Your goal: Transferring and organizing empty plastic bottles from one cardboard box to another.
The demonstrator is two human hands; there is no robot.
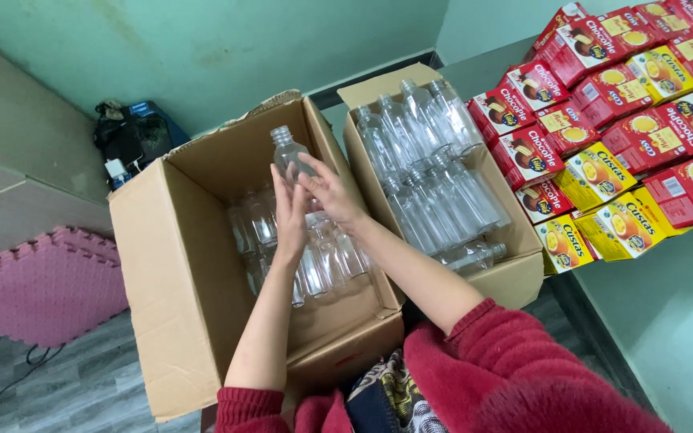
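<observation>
Grey floor (66,385) and green walls frame two cartons. Nearest, both hands meet over the left box (170,265): the left hand (289,215) and right hand (332,191) each have their grip closed around one clear bottle (289,154), upright above the bottles already inside. Beyond stands the right box (515,277), full of bottles. Slick plastic could slip and topple the standing rows. Red and yellow packs (627,128) lie farthest.

Clear plastic bottle (289,156) in brown cardboard box (178,265); dark red sleeves (515,369); red and yellow snack cartons (619,128) right of the hands; pink foam mat (38,285) left; grey wood-grain floor (82,385); pale green wall (202,48).
</observation>
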